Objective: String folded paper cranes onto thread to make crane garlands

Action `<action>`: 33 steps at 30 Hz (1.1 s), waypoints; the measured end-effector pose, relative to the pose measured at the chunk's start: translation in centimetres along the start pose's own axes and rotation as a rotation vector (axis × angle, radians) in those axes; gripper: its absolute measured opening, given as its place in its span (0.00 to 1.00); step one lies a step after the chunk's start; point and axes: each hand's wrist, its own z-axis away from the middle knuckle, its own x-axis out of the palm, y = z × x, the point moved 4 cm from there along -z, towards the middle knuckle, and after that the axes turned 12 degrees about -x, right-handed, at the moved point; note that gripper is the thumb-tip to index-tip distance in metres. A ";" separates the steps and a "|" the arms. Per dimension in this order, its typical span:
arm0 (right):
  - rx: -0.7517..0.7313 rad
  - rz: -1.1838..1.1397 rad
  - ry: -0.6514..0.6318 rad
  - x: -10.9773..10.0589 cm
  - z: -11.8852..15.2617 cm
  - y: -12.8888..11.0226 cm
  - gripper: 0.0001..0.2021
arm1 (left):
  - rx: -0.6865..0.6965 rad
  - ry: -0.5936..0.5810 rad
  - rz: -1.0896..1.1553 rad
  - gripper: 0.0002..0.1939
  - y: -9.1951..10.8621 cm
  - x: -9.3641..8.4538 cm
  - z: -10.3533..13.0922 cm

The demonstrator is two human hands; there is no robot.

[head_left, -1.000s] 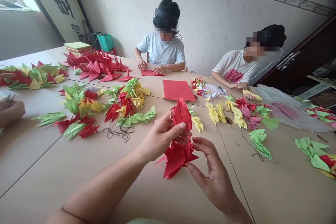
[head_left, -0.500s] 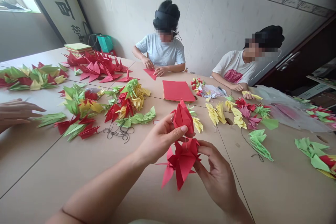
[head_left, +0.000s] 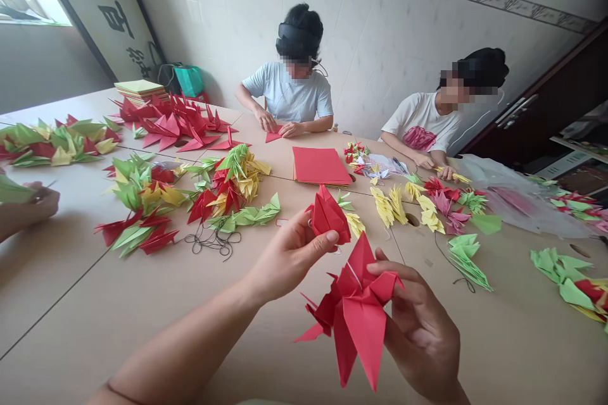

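My left hand (head_left: 287, 259) is closed, its thumb and fingers pinching a red folded-paper piece (head_left: 327, 218); a small pale loop shows at its left edge. To the right and nearer me, my right hand (head_left: 422, 323) grips a red origami crane (head_left: 363, 323) by its right side, its fingertips partly hidden behind the paper. Other pointed red folds hang behind and left of that crane, and I cannot tell whether they belong to a second one. A thin pale line lies across the crane's top point. The two red papers are held apart, above the table.
A stack of red paper (head_left: 320, 166) lies beyond my hands. Red cranes (head_left: 175, 123), mixed folded-paper strands (head_left: 142, 183) and tangled black cord (head_left: 211, 240) are at left. Yellow folded pieces (head_left: 384, 207) lie at right. Two people sit opposite; another person's hand (head_left: 38, 205) is at far left.
My right hand has moved right and toward me with the red crane, away from my left hand. The hand at far left has drawn back and now holds green folded paper.
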 end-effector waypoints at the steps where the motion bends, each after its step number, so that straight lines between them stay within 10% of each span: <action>1: -0.016 0.002 -0.005 0.1 0.1 0.0 0.19 | -0.002 0.000 -0.011 0.08 -0.1 0.1 0.0; 13: -0.127 0.045 -0.040 0.1 0.0 0.1 0.19 | -0.109 -0.211 0.057 0.10 -0.6 1.7 0.8; 33: -0.028 -0.009 0.196 0.3 -0.8 -0.5 0.22 | -0.064 -0.220 -0.136 0.13 -0.5 1.9 1.1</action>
